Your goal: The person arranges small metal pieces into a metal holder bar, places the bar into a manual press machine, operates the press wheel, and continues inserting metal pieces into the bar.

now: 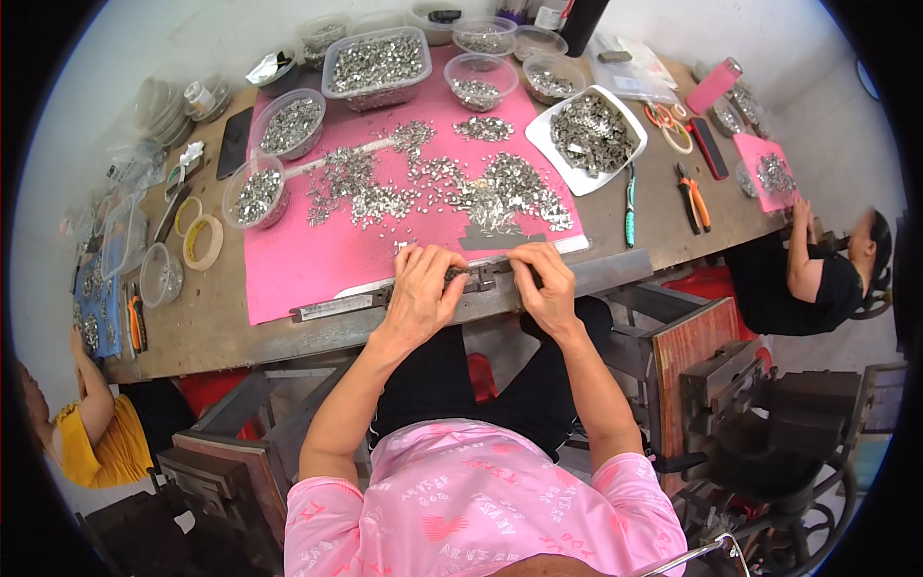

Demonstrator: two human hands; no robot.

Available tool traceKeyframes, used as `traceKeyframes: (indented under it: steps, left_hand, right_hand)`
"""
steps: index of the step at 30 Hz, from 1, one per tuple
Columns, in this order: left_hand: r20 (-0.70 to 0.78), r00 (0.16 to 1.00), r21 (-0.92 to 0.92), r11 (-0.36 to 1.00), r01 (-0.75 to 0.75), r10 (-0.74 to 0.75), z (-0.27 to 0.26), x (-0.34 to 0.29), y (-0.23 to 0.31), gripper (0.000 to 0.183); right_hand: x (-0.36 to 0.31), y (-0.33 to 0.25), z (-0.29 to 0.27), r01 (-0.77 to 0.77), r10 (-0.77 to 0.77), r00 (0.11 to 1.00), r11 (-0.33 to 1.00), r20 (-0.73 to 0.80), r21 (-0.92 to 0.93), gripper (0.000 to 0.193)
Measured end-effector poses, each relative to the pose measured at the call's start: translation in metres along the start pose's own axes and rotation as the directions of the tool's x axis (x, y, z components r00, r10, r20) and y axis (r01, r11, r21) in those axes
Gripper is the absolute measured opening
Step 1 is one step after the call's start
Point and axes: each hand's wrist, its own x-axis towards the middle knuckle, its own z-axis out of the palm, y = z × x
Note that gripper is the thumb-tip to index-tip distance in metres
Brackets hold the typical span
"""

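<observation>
your left hand point(423, 288) is curled narrow over the dark metal fixture point(488, 275) at the near edge of the counter point(615, 216), thumb bent toward the fingers; whether it pinches a small piece, i cannot tell. your right hand point(545, 287) is bent at the fixture's right end, and what it may hold is hidden. between your two hands the middle of the fixture shows, and a long pale strip point(336, 307) extends left of your left hand. just beyond, a flat grey bar point(502, 241) lies on the pink mat point(288, 240), with heaps of small silvery pieces point(510, 188) farther back. to the right you have a white dish point(580, 182) of more pieces, then a teal-handled tool point(630, 213) and orange-and-black pliers point(686, 192). a clear tub point(377, 99) of pieces stands on the far side.
</observation>
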Motion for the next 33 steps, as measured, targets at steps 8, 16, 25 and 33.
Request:
traceKeyframes:
  steps: [8,16,25,33]
  left_hand:
    - [-0.103,0.993,0.192,0.978,0.077,-0.058,0.014,-0.002,0.006,0.028]
    - [-0.114,0.982,0.159,0.978,-0.135,0.154,0.041,0.062,0.011,0.026]
    - [0.206,0.946,0.303,0.903,-0.305,0.251,0.069,0.115,-0.02,0.012]
    - [0.26,0.89,0.341,0.827,-0.448,0.375,0.077,0.124,-0.023,0.013]
  right_hand:
    - [0.005,0.034,-0.023,-0.067,0.035,0.993,0.957,-0.117,-0.284,0.016]
    - [0.027,0.039,-0.017,0.028,-0.029,1.0,0.863,0.006,-0.504,0.015]
    - [0.021,0.043,-0.027,0.004,-0.008,1.0,0.883,-0.007,-0.47,0.013]
    - [0.035,0.043,-0.01,0.016,-0.017,1.0,0.833,0.002,-0.553,0.011]
